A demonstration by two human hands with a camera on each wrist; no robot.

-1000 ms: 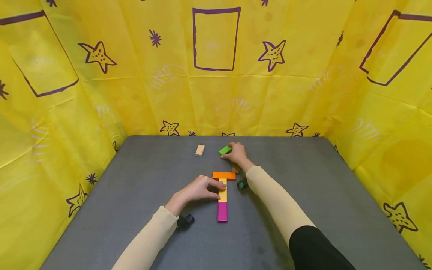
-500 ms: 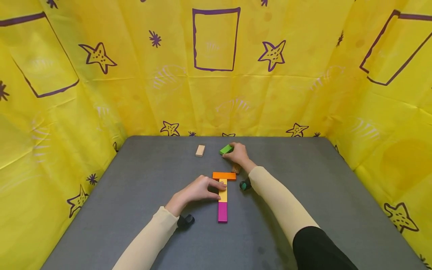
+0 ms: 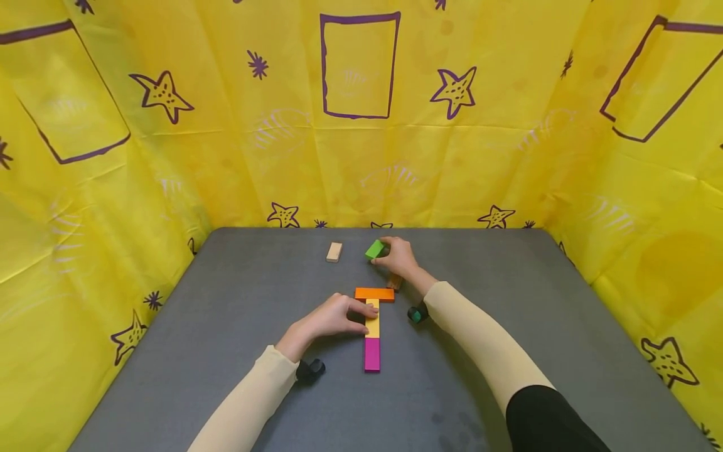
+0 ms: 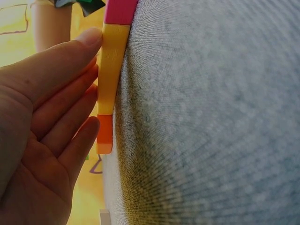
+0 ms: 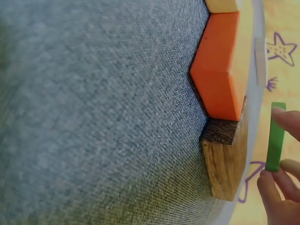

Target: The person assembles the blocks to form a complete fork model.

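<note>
A yellow block (image 3: 373, 323) lies on the grey table, end to end with a magenta block (image 3: 372, 355); an orange block (image 3: 375, 294) sits crosswise at its far end. My left hand (image 3: 333, 316) rests its fingertips and thumb on the yellow block; in the left wrist view the fingers (image 4: 70, 96) are fairly straight along it. Farther back, my right hand (image 3: 398, 256) pinches a green block (image 3: 374, 250) between thumb and fingers. The right wrist view shows the green block (image 5: 275, 136) held on its narrow side, away from the other blocks.
A brown wooden block (image 5: 222, 159) lies close to the orange block's right end, partly under my right hand in the head view. A pale wooden block (image 3: 334, 252) lies at the back, left of the green one. Yellow printed cloth (image 3: 361, 169) surrounds the table (image 3: 254, 270).
The green block has turned a little to a steeper angle in my right hand, and the right forearm has shifted slightly to the right. My left hand and the other blocks stay put.
</note>
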